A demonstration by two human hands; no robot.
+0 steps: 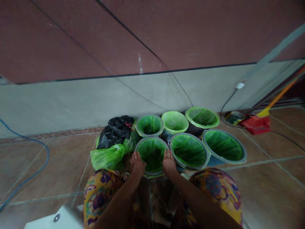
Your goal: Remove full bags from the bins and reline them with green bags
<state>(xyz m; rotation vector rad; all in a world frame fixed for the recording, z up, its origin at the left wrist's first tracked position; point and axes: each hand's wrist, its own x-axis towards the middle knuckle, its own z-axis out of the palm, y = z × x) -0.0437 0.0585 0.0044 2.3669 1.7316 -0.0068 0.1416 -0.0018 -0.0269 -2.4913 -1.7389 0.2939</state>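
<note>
A round trash bin (153,138) with a grey rim stands in front of me, lined with a green plastic bag (152,156). My left hand (137,166) lies along the left side of its rim, fingers stretched out forward and thumb towards the inside. On the opposite side, my right hand (169,163) rests against the rim, also with fingers extended. Both hands touch the bin; the undersides of the fingers are hidden. Right beside it is another lined bin (188,168), with a third one (225,161) further right.
Several more lined bins, including a pale green one (175,122), stand against the wall. A black bag (114,132) and a knotted green bag (107,157) lie left. A red dustpan (257,124), yellow broom (264,112) and blue cable (46,156) are on the tiled floor.
</note>
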